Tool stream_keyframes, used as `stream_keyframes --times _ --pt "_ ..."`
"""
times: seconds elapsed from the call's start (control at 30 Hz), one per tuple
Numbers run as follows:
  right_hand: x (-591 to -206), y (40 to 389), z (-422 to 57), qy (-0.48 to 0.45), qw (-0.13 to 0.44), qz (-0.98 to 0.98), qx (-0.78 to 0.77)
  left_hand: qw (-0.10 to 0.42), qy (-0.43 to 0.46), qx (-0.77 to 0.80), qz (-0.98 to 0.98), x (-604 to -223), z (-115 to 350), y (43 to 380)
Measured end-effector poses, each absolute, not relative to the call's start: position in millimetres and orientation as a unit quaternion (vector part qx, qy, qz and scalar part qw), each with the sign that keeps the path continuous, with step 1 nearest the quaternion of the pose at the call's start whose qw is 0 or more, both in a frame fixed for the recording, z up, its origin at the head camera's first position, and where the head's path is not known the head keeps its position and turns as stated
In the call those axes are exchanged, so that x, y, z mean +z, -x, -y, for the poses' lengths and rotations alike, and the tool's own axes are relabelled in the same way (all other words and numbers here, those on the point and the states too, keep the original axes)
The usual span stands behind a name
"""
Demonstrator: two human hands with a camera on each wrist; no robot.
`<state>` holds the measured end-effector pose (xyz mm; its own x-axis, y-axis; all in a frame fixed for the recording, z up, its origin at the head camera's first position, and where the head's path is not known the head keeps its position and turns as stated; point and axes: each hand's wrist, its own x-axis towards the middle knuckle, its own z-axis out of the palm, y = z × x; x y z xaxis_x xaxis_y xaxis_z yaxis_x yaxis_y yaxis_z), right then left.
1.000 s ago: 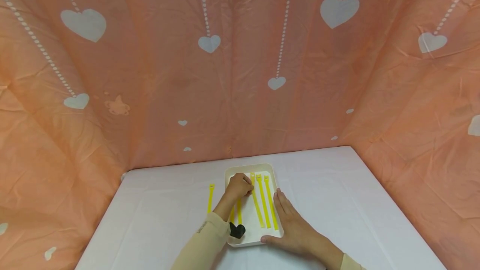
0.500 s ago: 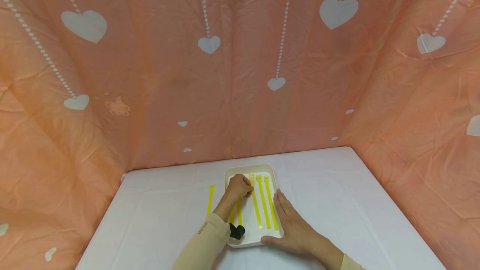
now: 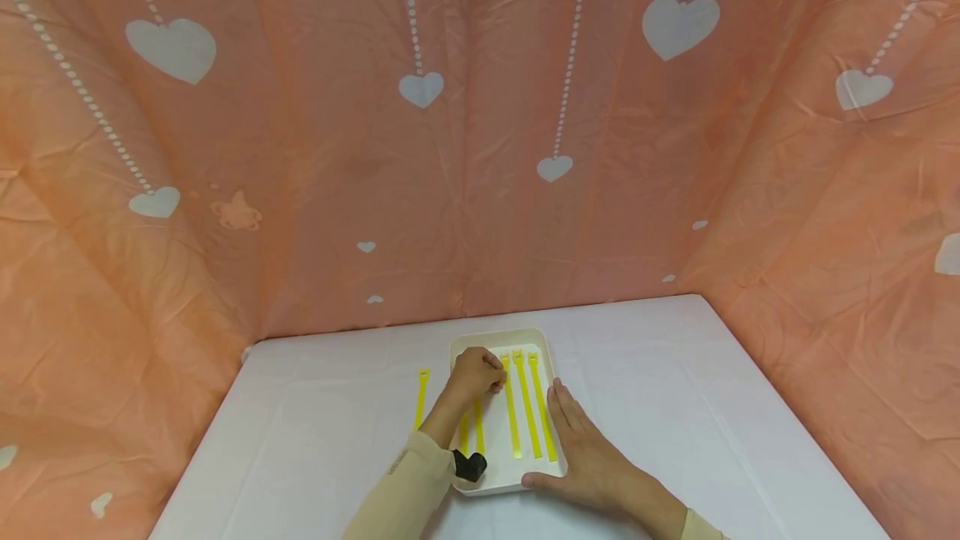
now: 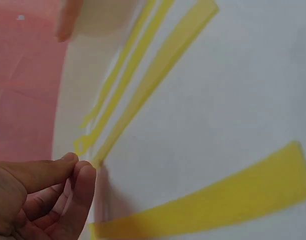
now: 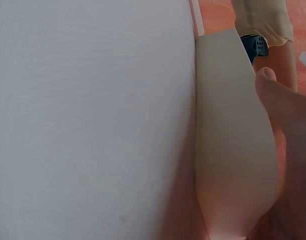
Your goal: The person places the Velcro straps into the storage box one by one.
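Over the middle of a shallow white tray (image 3: 504, 488), my left hand (image 3: 474, 375) pinches a yellow cable tie (image 3: 512, 419) between thumb and index finger, near its slotted head. The left wrist view shows that pinch at the far end of the same tie. Two more yellow ties, a middle one (image 3: 528, 411) and a right one (image 3: 543, 415), lie beside it. Left of it are two others, partly hidden by my left arm. My right hand (image 3: 588, 457) rests along the tray's right side, fingers straight, thumb (image 5: 267, 80) at the near right corner.
One yellow tie (image 3: 422, 398) lies on the white tablecloth (image 3: 322, 440) left of the tray, partly behind my left forearm. A black wrist device (image 3: 471, 467) on my left wrist overhangs the tray's near left corner. An orange curtain (image 3: 465, 190) with hearts stands behind.
The pinched tie has straightened: its near end has swung left and its head has come slightly nearer, now roughly in line with the ties beside it. The right hand stays put.
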<state>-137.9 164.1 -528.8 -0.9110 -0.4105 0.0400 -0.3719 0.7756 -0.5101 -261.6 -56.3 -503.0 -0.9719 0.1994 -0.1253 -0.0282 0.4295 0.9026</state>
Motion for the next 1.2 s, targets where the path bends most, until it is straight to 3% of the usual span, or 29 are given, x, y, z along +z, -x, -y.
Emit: stream_keyframes --times 0.27,0.7,1.2 --pt "-530 138 -163 0.206 0.035 -0.944 -0.257 0.101 -0.074 0.536 -0.835 -491 77 259" --pt "-529 136 -163 0.212 0.023 -0.942 -0.26 0.043 -0.053 0.546 -0.835 -472 121 253" --pt "-527 137 -163 0.222 0.018 -0.941 -0.256 0.007 0.008 0.503 -0.864 -485 175 248"
